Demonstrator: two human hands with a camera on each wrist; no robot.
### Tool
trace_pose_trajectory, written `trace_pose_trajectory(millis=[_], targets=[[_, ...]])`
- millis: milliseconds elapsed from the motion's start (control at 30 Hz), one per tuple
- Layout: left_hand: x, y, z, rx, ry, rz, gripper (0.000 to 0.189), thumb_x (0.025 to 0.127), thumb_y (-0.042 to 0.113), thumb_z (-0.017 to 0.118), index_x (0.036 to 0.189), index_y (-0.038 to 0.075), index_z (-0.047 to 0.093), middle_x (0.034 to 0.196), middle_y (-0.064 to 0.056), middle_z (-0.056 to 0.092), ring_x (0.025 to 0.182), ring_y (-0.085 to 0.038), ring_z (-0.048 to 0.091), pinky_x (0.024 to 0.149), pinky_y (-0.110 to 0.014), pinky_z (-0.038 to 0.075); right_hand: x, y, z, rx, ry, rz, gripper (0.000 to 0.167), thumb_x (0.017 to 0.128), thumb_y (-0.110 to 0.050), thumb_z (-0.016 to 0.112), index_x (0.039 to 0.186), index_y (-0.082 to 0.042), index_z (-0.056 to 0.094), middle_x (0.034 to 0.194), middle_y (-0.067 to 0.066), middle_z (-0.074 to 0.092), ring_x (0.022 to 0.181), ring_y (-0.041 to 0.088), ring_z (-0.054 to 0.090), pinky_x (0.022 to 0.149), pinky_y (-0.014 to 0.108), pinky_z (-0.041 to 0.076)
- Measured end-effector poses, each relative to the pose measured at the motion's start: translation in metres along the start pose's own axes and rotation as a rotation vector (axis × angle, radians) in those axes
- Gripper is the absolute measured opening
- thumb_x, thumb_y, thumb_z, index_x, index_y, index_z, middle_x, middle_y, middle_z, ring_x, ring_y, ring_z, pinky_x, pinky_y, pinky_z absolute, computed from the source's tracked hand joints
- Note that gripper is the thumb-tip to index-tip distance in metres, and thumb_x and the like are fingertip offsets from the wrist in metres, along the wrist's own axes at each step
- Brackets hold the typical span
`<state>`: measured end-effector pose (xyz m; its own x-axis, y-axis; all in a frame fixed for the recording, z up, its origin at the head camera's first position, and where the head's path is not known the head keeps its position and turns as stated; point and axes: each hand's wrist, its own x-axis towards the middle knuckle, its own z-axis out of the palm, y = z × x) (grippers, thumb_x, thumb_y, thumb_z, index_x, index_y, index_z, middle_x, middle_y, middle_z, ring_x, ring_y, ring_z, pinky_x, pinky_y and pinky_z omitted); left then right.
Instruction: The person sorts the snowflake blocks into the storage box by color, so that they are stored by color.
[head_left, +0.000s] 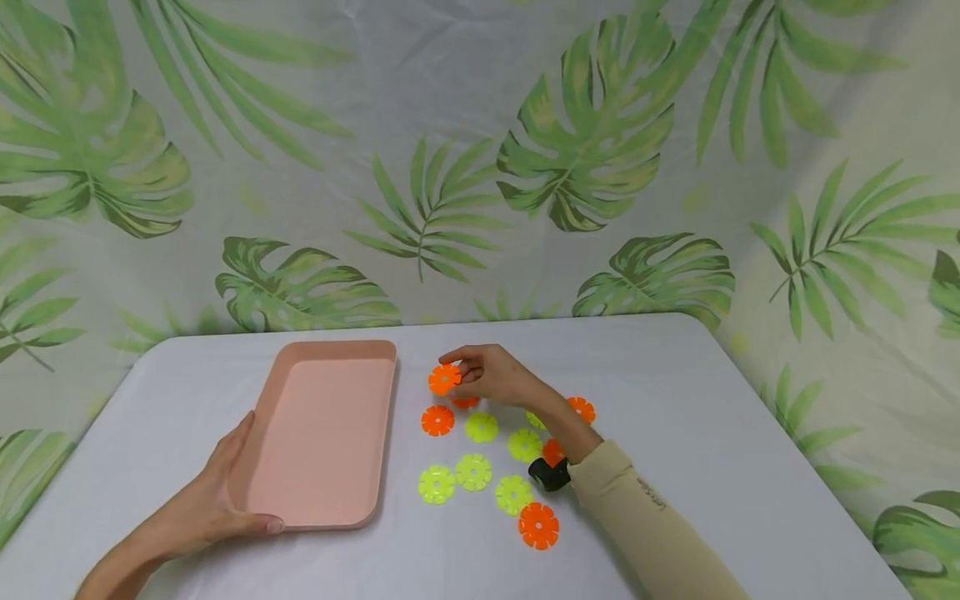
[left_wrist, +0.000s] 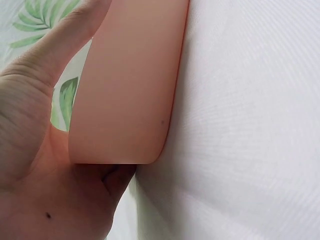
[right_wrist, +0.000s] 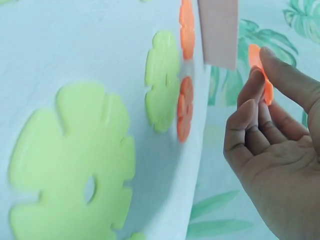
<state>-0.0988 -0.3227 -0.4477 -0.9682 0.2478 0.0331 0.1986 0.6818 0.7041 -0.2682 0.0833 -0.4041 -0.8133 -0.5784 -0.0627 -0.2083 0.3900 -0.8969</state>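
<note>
On the left of the table, my left hand (head_left: 212,503) holds the near-left corner of a pink rectangular tray (head_left: 322,433), thumb at the near edge and fingers along the left side. The left wrist view shows the tray's outer wall (left_wrist: 125,90) between thumb and fingers. My right hand (head_left: 497,379) pinches an orange flower-shaped plastic disc (head_left: 445,379) between thumb and fingertips, raised above the table just right of the tray. In the right wrist view, this disc (right_wrist: 255,55) appears nearly edge-on. Beneath the hand, another orange disc (head_left: 466,402) is partly hidden.
Several green notched discs (head_left: 474,472) and several orange ones (head_left: 538,526) lie spread on the white table (head_left: 675,400) right of the tray. My right forearm covers some of them. A leaf-patterned cloth (head_left: 420,208) hangs behind the table's far edge.
</note>
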Motion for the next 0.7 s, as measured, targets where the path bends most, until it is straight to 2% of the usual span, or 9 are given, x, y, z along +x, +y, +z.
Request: trace_pose_trajectory(millis=[167, 333, 367, 433, 467, 500, 567, 667, 700], targets=[[-0.001, -0.002, 0.000, -0.001, -0.003, -0.011, 0.138, 0.075, 0.022, 0.092, 0.168, 0.018, -0.011, 0.169, -0.034, 0.006, 0.143, -0.060, 0.022, 0.100, 0.002, 0.004, 0.009, -0.007, 0.009, 0.024, -0.031, -0.030, 0.049, 0.086, -0.006, 0.084, 0.133, -0.004, 0.068, 0.098, 0.005, 0.061, 0.084, 0.016, 0.060, 0.075, 0.019, 0.052], [-0.001, -0.002, 0.000, -0.008, -0.010, -0.012, 0.138, 0.076, 0.023, 0.091, 0.168, 0.018, -0.010, 0.169, -0.033, 0.006, 0.142, -0.058, 0.023, 0.097, 0.004, 0.007, 0.016, -0.015, 0.019, -0.002, -0.043, -0.063, 0.048, 0.086, -0.007, 0.084, 0.132, -0.005, 0.068, 0.098, 0.004, 0.062, 0.084, 0.014, 0.060, 0.077, 0.019, 0.052], [-0.001, -0.001, 0.000, -0.007, -0.012, -0.015, 0.137, 0.076, 0.023, 0.091, 0.168, 0.019, -0.010, 0.169, -0.033, 0.006, 0.143, -0.057, 0.024, 0.103, 0.001, 0.010, 0.018, -0.016, 0.022, -0.009, -0.043, -0.067, 0.048, 0.086, -0.007, 0.084, 0.132, -0.005, 0.069, 0.098, 0.005, 0.062, 0.084, 0.014, 0.060, 0.078, 0.019, 0.053], [-0.001, -0.001, -0.001, -0.008, -0.016, -0.022, 0.137, 0.076, 0.023, 0.091, 0.168, 0.018, -0.011, 0.169, -0.033, 0.007, 0.143, -0.058, 0.024, 0.119, -0.016, 0.019, 0.021, -0.020, 0.026, -0.025, -0.041, -0.076, 0.047, 0.086, -0.007, 0.084, 0.131, -0.004, 0.069, 0.098, 0.005, 0.063, 0.085, 0.013, 0.060, 0.079, 0.019, 0.053], [-0.001, 0.000, -0.002, -0.008, -0.019, -0.022, 0.136, 0.077, 0.023, 0.090, 0.168, 0.018, -0.011, 0.168, -0.033, 0.007, 0.143, -0.058, 0.024, 0.123, -0.030, 0.023, 0.023, -0.021, 0.028, -0.024, -0.040, -0.077, 0.047, 0.086, -0.007, 0.084, 0.130, -0.004, 0.069, 0.099, 0.005, 0.063, 0.086, 0.013, 0.061, 0.079, 0.019, 0.053], [-0.001, 0.000, -0.002, -0.004, -0.020, -0.027, 0.136, 0.077, 0.023, 0.090, 0.168, 0.018, -0.011, 0.168, -0.033, 0.007, 0.143, -0.058, 0.024, 0.122, -0.044, 0.027, 0.025, -0.022, 0.031, -0.023, -0.038, -0.077, 0.046, 0.086, -0.007, 0.085, 0.130, -0.004, 0.070, 0.099, 0.006, 0.063, 0.086, 0.013, 0.060, 0.078, 0.019, 0.053], [-0.001, 0.000, -0.003, 0.005, -0.021, -0.031, 0.136, 0.077, 0.023, 0.090, 0.168, 0.018, -0.010, 0.168, -0.033, 0.008, 0.143, -0.058, 0.024, 0.119, -0.050, 0.031, 0.028, -0.024, 0.035, -0.016, -0.038, -0.078, 0.046, 0.086, -0.007, 0.085, 0.129, -0.005, 0.070, 0.100, 0.006, 0.064, 0.086, 0.013, 0.060, 0.077, 0.019, 0.052], [-0.001, 0.002, -0.003, 0.015, -0.018, -0.036, 0.136, 0.077, 0.024, 0.090, 0.168, 0.018, -0.010, 0.169, -0.032, 0.009, 0.144, -0.057, 0.025, 0.119, -0.032, 0.029, 0.031, -0.027, 0.041, -0.014, -0.039, -0.087, 0.047, 0.085, -0.006, 0.085, 0.129, -0.005, 0.070, 0.103, 0.007, 0.064, 0.088, 0.014, 0.059, 0.077, 0.019, 0.052], [-0.002, 0.002, -0.003, 0.020, -0.016, -0.037, 0.136, 0.077, 0.025, 0.091, 0.169, 0.018, -0.010, 0.169, -0.032, 0.009, 0.144, -0.057, 0.025, 0.118, -0.031, 0.030, 0.032, -0.027, 0.043, -0.020, -0.040, -0.091, 0.047, 0.086, -0.007, 0.085, 0.130, -0.005, 0.070, 0.104, 0.007, 0.064, 0.089, 0.014, 0.059, 0.078, 0.018, 0.051]])
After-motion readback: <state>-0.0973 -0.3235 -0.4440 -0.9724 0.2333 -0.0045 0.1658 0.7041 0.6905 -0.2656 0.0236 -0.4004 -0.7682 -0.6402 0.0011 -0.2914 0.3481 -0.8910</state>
